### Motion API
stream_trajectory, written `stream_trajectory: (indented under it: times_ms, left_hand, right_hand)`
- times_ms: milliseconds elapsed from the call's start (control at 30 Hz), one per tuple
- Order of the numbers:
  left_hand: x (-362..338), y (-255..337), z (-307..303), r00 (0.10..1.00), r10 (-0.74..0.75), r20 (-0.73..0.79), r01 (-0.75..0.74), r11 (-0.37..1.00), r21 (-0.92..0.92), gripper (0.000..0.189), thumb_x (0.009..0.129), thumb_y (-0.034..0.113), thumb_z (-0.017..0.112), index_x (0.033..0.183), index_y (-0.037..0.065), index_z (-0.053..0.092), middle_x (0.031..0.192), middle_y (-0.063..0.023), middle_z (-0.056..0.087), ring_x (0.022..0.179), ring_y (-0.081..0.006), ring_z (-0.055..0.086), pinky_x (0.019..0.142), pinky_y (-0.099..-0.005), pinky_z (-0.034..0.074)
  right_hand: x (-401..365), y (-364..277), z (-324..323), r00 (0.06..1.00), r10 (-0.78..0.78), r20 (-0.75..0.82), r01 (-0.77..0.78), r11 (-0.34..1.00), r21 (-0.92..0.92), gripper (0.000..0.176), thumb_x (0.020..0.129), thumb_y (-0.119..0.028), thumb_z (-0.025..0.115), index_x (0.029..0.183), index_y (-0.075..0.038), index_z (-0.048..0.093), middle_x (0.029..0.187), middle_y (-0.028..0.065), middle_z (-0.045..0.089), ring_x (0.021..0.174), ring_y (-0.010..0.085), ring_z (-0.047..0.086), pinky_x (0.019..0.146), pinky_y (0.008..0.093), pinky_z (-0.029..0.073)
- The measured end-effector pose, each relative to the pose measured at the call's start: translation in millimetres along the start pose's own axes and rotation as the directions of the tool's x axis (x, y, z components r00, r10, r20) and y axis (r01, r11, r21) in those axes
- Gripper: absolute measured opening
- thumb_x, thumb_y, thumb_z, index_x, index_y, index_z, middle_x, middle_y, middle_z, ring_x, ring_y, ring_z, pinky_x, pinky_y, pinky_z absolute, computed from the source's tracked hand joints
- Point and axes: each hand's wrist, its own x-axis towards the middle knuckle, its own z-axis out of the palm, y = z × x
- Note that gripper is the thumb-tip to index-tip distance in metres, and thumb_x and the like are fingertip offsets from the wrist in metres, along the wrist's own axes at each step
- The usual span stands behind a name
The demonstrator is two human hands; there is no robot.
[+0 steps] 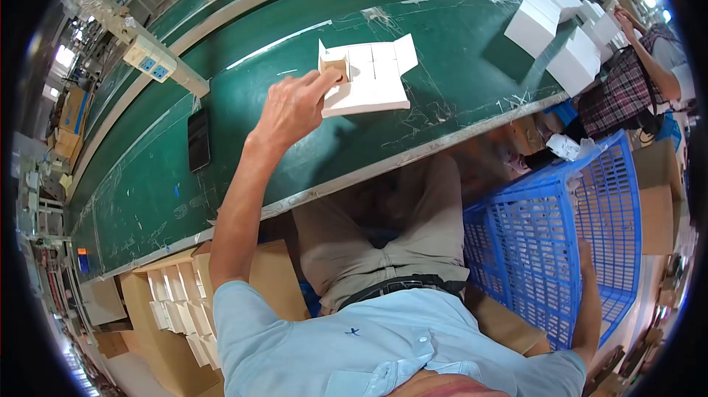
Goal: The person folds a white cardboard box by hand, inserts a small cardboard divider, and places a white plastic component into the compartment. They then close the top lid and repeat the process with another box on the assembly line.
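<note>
An unfolded white carton (376,83) lies on the green work table, its end flaps standing up. My left hand (291,105) is closed at the carton's left end. Its fingers are curled at the edge beside a small brown cardboard piece (335,66) inside the left flap. On my right, a blue plastic basket (516,249) stands tilted below the table edge. My right hand (585,251) reaches into the basket, mostly hidden by its lattice wall, so its fingers do not show.
A black phone (199,140) lies on the table (251,102) at left, near a socket strip (150,59). White boxes (535,21) stand at far right, by another person (619,94). Below left, a cardboard box (158,345) holds several white cartons (181,301).
</note>
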Motion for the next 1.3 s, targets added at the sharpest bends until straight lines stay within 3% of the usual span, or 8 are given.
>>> stream_trajectory:
  times_ms: [67,100,167,300,433,667,900,1300]
  left_hand:
    - [-9,-1,6,0.996,0.031,-0.086,-0.032,0.999,-0.013,0.049,0.085,-0.002,0.076,0.131,0.016,0.066,0.096,-0.0087,0.074,0.077,-0.0385,0.072,0.072,-0.0481,0.059]
    - [-14,-3,11,0.996,0.024,-0.089,-0.025,1.0,-0.012,0.049,0.085,-0.002,0.076,0.131,0.016,0.066,0.096,-0.0087,0.074,0.077,-0.0385,0.072,0.072,-0.0481,0.059]
    - [-19,-7,17,0.984,0.038,-0.173,-0.06,0.99,-0.128,0.069,0.074,-0.002,0.084,0.139,0.013,0.065,0.112,-0.0121,0.075,0.096,-0.0387,0.073,0.08,-0.0458,0.059]
    - [-13,-2,13,0.943,0.088,-0.321,-0.103,0.994,-0.032,0.079,0.074,0.003,0.089,0.147,0.012,0.06,0.134,-0.0169,0.067,0.12,-0.0412,0.068,0.098,-0.0459,0.058]
    - [-5,1,27,0.913,-0.199,-0.355,0.037,0.91,-0.413,0.108,0.077,0.013,0.097,0.167,0.014,0.037,0.161,-0.0202,0.048,0.146,-0.0415,0.052,0.12,-0.0515,0.046]
    - [-5,0,60,0.912,-0.392,-0.12,0.129,0.553,-0.823,0.125,0.075,0.018,0.101,0.175,0.015,0.025,0.16,-0.0178,0.05,0.147,-0.0337,0.053,0.119,-0.0489,0.047]
    - [-13,14,58,0.91,-0.235,-0.341,-0.01,0.811,-0.585,0.11,0.068,0.007,0.093,0.166,0.019,0.045,0.153,-0.0179,0.05,0.141,-0.04,0.056,0.114,-0.0501,0.053]
    - [1,7,17,0.948,0.082,-0.306,-0.148,0.969,-0.198,0.088,0.069,0.005,0.09,0.15,0.028,0.064,0.169,-0.0109,0.042,0.156,-0.0421,0.04,0.126,-0.0586,0.038]
  right_hand:
    - [0,2,6,0.908,0.377,0.182,-0.417,0.777,0.471,0.019,0.085,-0.013,0.079,0.1,0.0,0.078,0.086,0.0147,0.077,0.079,0.0253,0.074,0.073,0.0396,0.057]
    - [-2,-8,1,0.91,0.373,0.182,-0.413,0.782,0.466,0.019,0.085,-0.013,0.079,0.1,0.0,0.078,0.086,0.0147,0.077,0.079,0.0253,0.074,0.073,0.0396,0.057]
    - [-13,-32,-16,0.981,-0.155,-0.115,0.136,0.977,-0.163,0.02,0.089,-0.016,0.076,0.103,-0.002,0.079,0.085,0.0121,0.075,0.077,0.022,0.071,0.07,0.0374,0.054]
    - [22,-79,-77,0.867,0.036,-0.496,0.015,0.995,0.098,0.018,0.094,-0.009,0.076,0.109,0.0,0.076,0.085,0.006,0.069,0.077,0.0142,0.063,0.073,0.0306,0.052]
    - [57,-248,-114,0.769,-0.104,-0.631,0.336,0.905,0.261,0.014,0.108,-0.002,0.066,0.12,0.0,0.073,0.1,-0.0001,0.069,0.088,0.009,0.062,0.078,0.0269,0.052]
    - [61,-556,-88,0.521,-0.755,-0.398,0.823,0.568,0.0,0.017,0.094,0.004,0.076,0.11,0.0,0.076,0.113,0.0105,0.075,0.102,0.0205,0.073,0.09,0.0319,0.057]
    - [87,-711,-40,0.191,-0.964,-0.185,0.982,0.187,0.037,0.015,0.095,0.003,0.071,0.109,-0.002,0.075,0.108,0.0148,0.075,0.1,0.0348,0.074,0.087,0.0417,0.059]
    - [147,-774,2,0.254,-0.944,0.21,0.965,0.232,-0.12,0.009,0.087,-0.007,0.072,0.093,-0.003,0.078,0.093,0.0142,0.074,0.087,0.0368,0.074,0.078,0.0473,0.059]
